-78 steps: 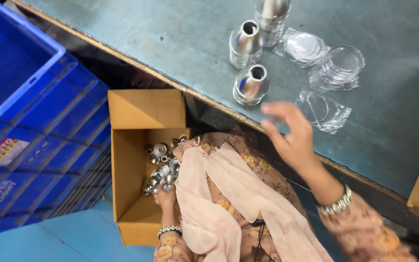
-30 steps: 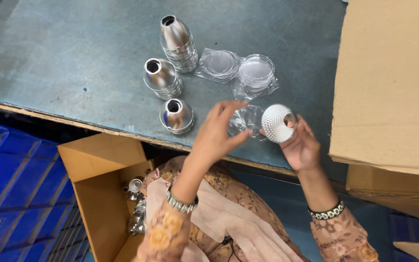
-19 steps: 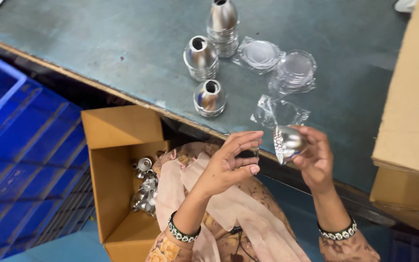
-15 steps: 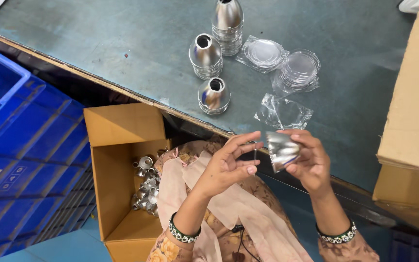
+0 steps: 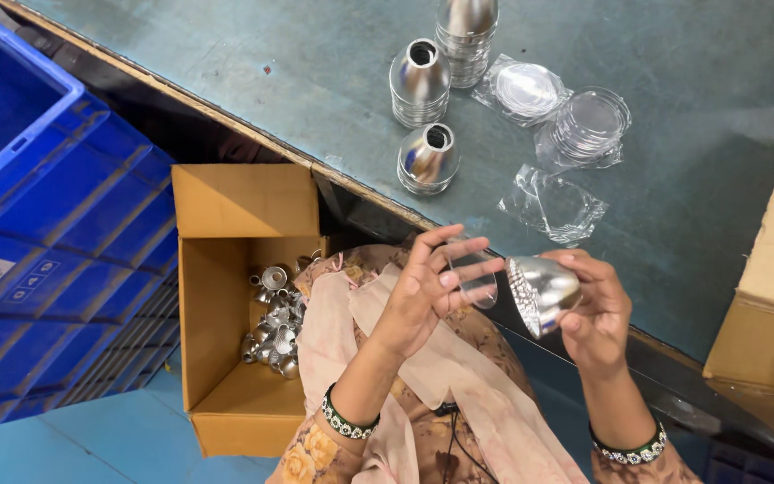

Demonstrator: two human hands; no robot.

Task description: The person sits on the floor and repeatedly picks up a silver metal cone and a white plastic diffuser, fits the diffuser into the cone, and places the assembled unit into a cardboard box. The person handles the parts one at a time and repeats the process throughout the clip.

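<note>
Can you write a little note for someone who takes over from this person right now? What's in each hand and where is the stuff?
Left hand: pinches a clear round disc beside the open mouth of the cone.
Right hand: grips a shiny metal cone.
On the table: three metal cones standing, stacks of clear discs, an empty clear wrapper.
Cardboard box on the floor: small metal parts.
Done: cone and disc picked up.
Left: disc not yet on the cone.

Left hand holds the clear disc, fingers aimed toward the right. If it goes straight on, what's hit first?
Likely the metal housing in the right hand; the left hand with its clear disc faces its open end, though depth is uncertain.
</note>
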